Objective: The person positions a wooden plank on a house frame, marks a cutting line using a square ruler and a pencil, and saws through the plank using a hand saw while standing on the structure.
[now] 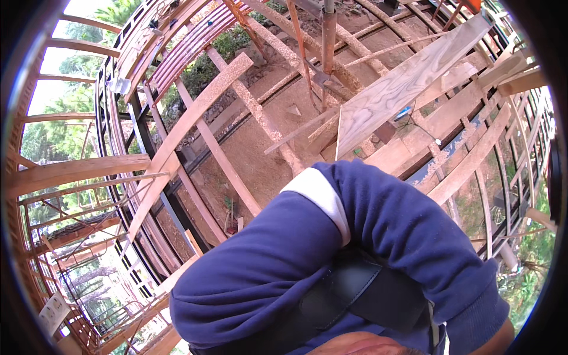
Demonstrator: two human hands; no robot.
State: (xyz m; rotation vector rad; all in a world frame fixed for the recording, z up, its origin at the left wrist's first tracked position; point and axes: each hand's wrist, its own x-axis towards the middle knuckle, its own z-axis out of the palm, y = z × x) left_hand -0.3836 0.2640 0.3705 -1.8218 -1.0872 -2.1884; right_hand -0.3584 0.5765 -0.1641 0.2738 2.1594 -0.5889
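Both hands hidden from view; grip state cannot be told. Blue sleeve [355, 248] raised across frame. Grained plank [408, 83] seen leaning near timber framework [177, 130], unfixed; progress unclear.

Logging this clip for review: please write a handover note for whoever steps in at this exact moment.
Hands: neither shows. The blue sleeves are folded close under the camera, with a black strap against them.
Things: the nearest is a grained board lying over the wooden beams. A rusty steel prop stands beyond it.
Done: the beam frame is up.
Left: cannot tell; nothing is seen in hand.
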